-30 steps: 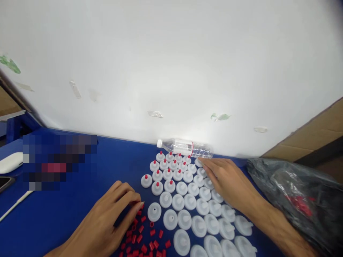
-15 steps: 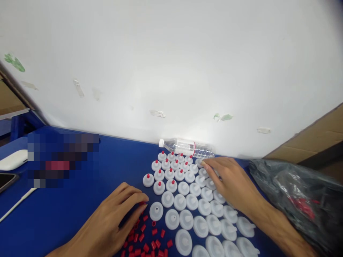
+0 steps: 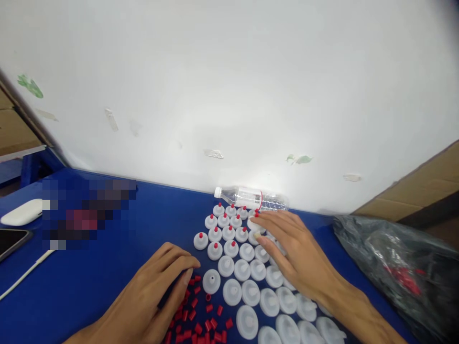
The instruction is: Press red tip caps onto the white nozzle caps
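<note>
Over the far rows of white nozzle caps (image 3: 247, 322), my right hand (image 3: 297, 255) reaches with its fingers stretched out. Thumb and forefinger are apart around a white nozzle cap (image 3: 256, 225) and seem to touch it; its tip is partly hidden. My left hand (image 3: 154, 291) rests by a pile of small red caps (image 3: 198, 328). Its thumb and forefinger are pressed together, and whatever lies between them is hidden. Several nozzle caps in the far left rows carry a red cap (image 3: 215, 245) on their tips. The nearer ones have bare tips.
A clear plastic bottle (image 3: 247, 197) lies against the white wall panel (image 3: 229, 95). On the right sits a dark plastic bag (image 3: 380, 258) with red pieces inside. A phone (image 3: 12, 241), a white case (image 3: 23, 212) and a white cable (image 3: 28, 271) lie left on the blue table (image 3: 154, 210).
My right hand has moved left from a bare nozzle cap near the bottle to one beside the red-tipped rows. The red piece seen at my left fingertips is now hidden. The view has shifted slightly.
</note>
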Motion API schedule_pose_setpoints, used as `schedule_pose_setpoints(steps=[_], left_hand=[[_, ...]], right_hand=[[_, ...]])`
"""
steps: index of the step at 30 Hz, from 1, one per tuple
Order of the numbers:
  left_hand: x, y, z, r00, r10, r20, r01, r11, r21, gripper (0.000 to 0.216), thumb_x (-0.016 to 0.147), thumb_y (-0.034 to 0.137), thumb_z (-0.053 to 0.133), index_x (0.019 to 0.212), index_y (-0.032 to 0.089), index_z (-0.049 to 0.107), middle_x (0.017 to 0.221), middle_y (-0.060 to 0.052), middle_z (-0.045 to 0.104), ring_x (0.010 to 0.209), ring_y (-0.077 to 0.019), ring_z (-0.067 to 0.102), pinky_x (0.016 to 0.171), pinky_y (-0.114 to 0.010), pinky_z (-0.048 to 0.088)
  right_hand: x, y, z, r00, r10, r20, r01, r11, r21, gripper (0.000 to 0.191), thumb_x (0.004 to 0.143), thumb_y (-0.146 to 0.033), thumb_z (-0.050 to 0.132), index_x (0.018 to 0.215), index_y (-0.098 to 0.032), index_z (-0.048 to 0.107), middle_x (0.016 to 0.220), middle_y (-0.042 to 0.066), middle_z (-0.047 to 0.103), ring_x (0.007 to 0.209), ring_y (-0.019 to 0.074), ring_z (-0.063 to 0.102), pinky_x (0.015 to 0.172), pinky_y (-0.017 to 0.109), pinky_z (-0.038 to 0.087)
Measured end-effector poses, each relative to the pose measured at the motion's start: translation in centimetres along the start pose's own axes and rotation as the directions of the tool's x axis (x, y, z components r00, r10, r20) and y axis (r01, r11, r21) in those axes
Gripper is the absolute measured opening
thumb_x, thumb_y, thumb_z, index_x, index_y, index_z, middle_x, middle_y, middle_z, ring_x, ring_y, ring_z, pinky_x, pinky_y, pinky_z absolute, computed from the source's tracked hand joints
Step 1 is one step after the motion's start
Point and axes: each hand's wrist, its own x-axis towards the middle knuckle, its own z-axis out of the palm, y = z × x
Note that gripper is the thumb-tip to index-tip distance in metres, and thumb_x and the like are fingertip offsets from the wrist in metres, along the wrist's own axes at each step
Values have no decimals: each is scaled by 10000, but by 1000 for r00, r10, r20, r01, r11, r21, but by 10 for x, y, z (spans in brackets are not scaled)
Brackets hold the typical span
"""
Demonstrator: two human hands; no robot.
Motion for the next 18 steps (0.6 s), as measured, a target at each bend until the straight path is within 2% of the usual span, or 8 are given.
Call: schedule_pose_setpoints(steps=[3, 5, 7, 8, 10, 12, 15, 18], left_hand=[[-4, 2, -2, 999, -19, -40, 20, 999, 26, 296, 1090, 133, 379, 1268, 290, 556, 1111, 11, 655, 1075, -160, 593, 975, -251, 468], [-7, 2, -3, 998, -30, -63, 34, 997, 64, 270, 1084, 173, 413, 1286, 290, 549, 1147, 5, 659, 1098, -166, 605, 996, -245, 469], [-9, 1, -4, 998, -7, -70, 14, 994, 108, 233, 1084, 246, 459, 1296, 287, 547, 1158, -1, 669, 1092, -173, 626, 984, -238, 491], [-9, 0, -5, 998, 17, -67, -9, 992, 123, 210, 1088, 285, 473, 1283, 287, 549, 1142, -4, 678, 1071, -179, 639, 958, -239, 510], [-5, 1, -7, 995, 89, -50, -81, 988, 132, 146, 1099, 328, 470, 1210, 283, 554, 1068, -8, 697, 1012, -190, 661, 905, -254, 542], [-1, 2, -7, 989, 146, -11, -144, 984, 104, 162, 1121, 299, 413, 1070, 274, 565, 967, -6, 695, 912, -184, 667, 833, -260, 560], [-1, 5, -5, 983, 183, 10, -184, 980, 81, 336, 1140, 277, 341, 906, 264, 582, 847, 3, 679, 751, -168, 643, 713, -266, 560], [-18, 3, 0, 987, 133, -94, -118, 982, 150, 365, 1136, 364, 368, 932, 291, 662, 844, 4, 720, 769, -193, 686, 740, -296, 601]], right_hand=[[3, -18, -16, 993, 7, -117, 4, 995, 97, 167, 1054, -331, 619, 1205, -259, 622, 1142, 27, 743, 1039, 207, 705, 924, 389, 532], [6, -39, -19, 997, -13, -75, 27, 982, 188, 106, 1057, -263, 604, 1163, -261, 602, 1109, 1, 735, 961, 163, 715, 847, 316, 539], [12, -61, -15, 993, -120, 10, 113, 953, 281, 31, 1064, -228, 577, 1094, -233, 581, 1030, -19, 749, 908, 138, 724, 842, 283, 539], [15, -71, -10, 980, -199, 20, 184, 938, 294, 52, 1077, -215, 538, 1045, -225, 578, 973, -28, 748, 867, 133, 724, 824, 283, 537], [23, -86, 0, 947, -319, -39, 317, 910, 268, 166, 1085, -188, 481, 943, -207, 567, 842, -42, 721, 768, 129, 708, 747, 293, 527], [28, -93, 8, 924, -379, -57, 381, 895, 230, 199, 1077, -155, 465, 910, -193, 566, 794, -42, 696, 731, 131, 683, 689, 307, 504], [31, -93, 12, 915, -404, -19, 394, 881, 260, 176, 1069, -133, 495, 921, -180, 578, 791, -50, 697, 776, 116, 676, 713, 290, 502], [28, -89, 9, 881, -469, -61, 471, 860, 196, 248, 1095, -124, 445, 922, -195, 608, 875, -56, 750, 838, 99, 690, 781, 267, 518]])
